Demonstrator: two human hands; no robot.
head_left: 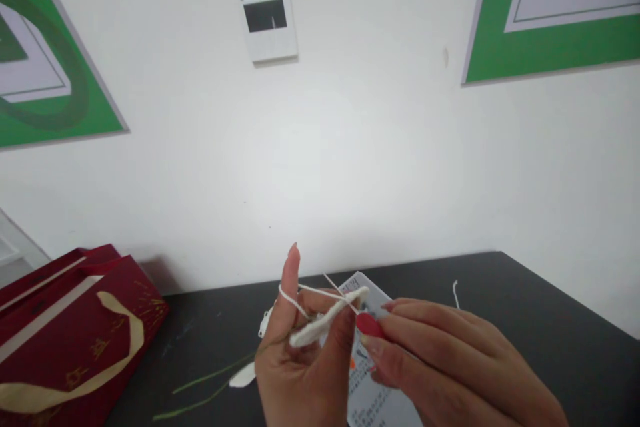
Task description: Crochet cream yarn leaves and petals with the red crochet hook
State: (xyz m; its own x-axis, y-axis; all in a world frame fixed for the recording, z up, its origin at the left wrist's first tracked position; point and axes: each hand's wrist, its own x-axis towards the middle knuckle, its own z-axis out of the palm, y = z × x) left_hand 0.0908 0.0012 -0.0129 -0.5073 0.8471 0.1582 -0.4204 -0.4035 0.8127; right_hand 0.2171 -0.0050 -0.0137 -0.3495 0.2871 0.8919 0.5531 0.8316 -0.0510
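Observation:
My left hand pinches a narrow white crocheted piece between thumb and fingers, its index finger raised. White yarn loops round that finger and runs across to the piece. In my right hand is a crochet hook with a red handle, gripped between thumb and fingers. Its thin shaft passes through or against the right end of the white piece; I cannot tell which. Green stems stick out to the left from behind my left hand, near a white petal-shaped piece.
A printed sheet or booklet lies on the dark table beneath my hands. Dark red gift bags with a cream ribbon stand at the left. A short white yarn scrap lies at the right. Behind is a white wall.

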